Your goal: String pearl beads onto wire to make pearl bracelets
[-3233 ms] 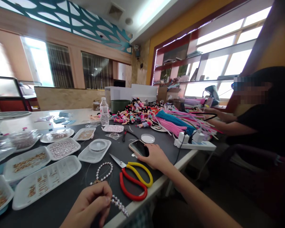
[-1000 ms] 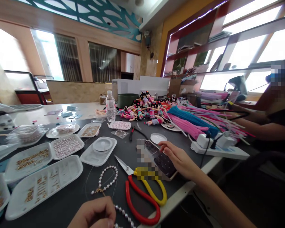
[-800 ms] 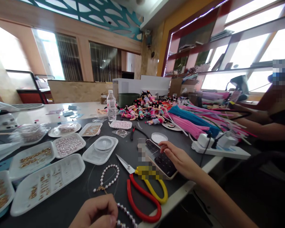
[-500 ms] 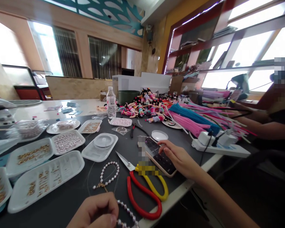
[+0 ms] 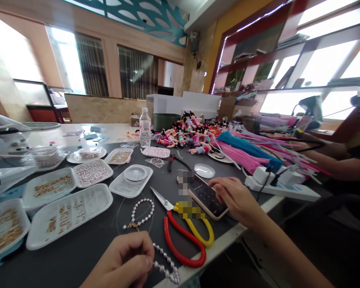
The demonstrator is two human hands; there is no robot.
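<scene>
My left hand (image 5: 127, 258) is closed at the front edge of the table, pinching one end of a pearl bead bracelet (image 5: 163, 253); the beads hang from it to the right. My right hand (image 5: 235, 200) is over the right side of a phone (image 5: 208, 196) with a lit dark screen. Its fingers are loosely bent and hold nothing; I cannot tell if a fingertip touches the glass. Another pearl bracelet (image 5: 143, 211) with a gold clasp lies beyond my left hand. Scissors (image 5: 184, 234) with one red and one yellow handle lie open between my hands.
White trays (image 5: 70, 216) of beads and gold findings fill the left. Pliers (image 5: 178, 162), a round lid (image 5: 204, 171) and a water bottle (image 5: 145, 128) stand farther back, near piled dolls (image 5: 186, 134). A power strip (image 5: 283, 188) and a person's arm (image 5: 333, 160) are at right.
The view has shifted slightly, so most things sit farther right. My right hand's fingers have drawn a little back toward the phone's right edge. My left hand keeps its pinch on the bracelet.
</scene>
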